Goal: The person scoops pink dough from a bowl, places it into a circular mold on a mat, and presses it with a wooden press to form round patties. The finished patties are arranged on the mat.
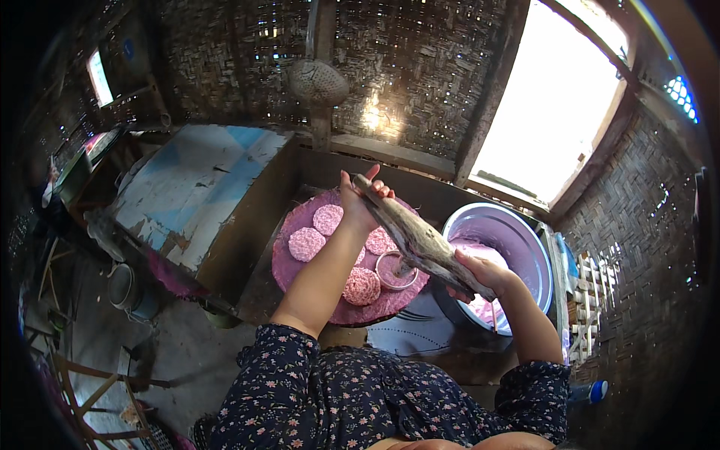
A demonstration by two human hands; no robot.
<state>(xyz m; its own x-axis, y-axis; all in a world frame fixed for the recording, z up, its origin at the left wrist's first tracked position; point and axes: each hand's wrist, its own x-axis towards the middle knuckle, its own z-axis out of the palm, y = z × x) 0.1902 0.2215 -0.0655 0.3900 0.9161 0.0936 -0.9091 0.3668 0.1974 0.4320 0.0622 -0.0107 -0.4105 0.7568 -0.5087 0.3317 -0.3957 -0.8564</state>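
Note:
My left hand (363, 199) and my right hand (484, 273) grip opposite ends of a long, worn wooden tool (419, 233), held slanting over a round tray (292, 275) with a pink-coated surface. A short part projects down from the tool's middle into a ring-shaped mould (396, 270) on the tray. Several round pink noodle-like cakes (306, 244) lie on the tray, one of them a deeper pink (361, 286) beside the mould. Beyond my right hand stands a large basin (534, 264) holding a pink mass (478, 253), with a thin stick in it.
A box-like table with a peeling blue and white top (197, 180) stands at the left. Woven bamboo walls (405, 73) and a bright window opening surround the corner. A bottle with a blue cap (598, 391) lies at lower right; a bucket (122, 287) stands on the left floor.

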